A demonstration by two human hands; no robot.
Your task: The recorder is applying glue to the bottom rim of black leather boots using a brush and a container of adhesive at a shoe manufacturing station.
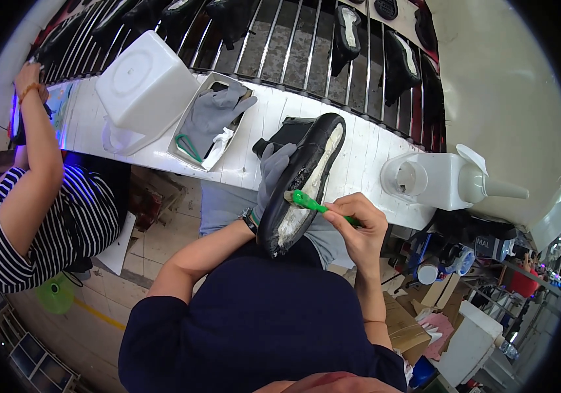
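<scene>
My left hand, in a grey glove, grips a black shoe from its left side. The shoe lies bottom up, tilted over the table's front edge, and a whitish strip runs along its unsoled underside. Between the thumb and fingers of my bare right hand is a small brush with a green handle. Its head touches the shoe's underside near the middle; the bristles are mostly hidden.
A white box holds grey gloves, left of the shoe. Beside it lies a white plastic container. A translucent cup and white jug stand right. Several black shoes rest on a metal roller rack behind. A person in stripes works left.
</scene>
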